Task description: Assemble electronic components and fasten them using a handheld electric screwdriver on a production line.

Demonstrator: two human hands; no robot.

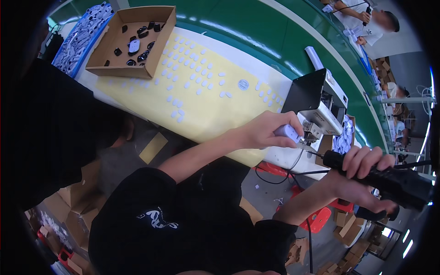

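Observation:
My left hand [270, 130] is closed around a small white plastic housing [288, 132] with rounded edges, held in front of a tabletop machine [316, 103] with a black side panel and metal front. In my right hand [362, 176] is a black electric screwdriver [389, 181], its fingers wrapped round the body. The thin bit [314, 153] points left toward the machine's metal front, just below the white housing. Whether the bit touches anything is too small to tell.
Many small white oval pieces [198, 68] lie in rows on a yellow sheet [215, 114]. A cardboard box [160, 41] holds black parts and one white piece. A blue bin [75, 55] of white parts stands far left. Cables [293, 173] hang below. People work across the green line [256, 27].

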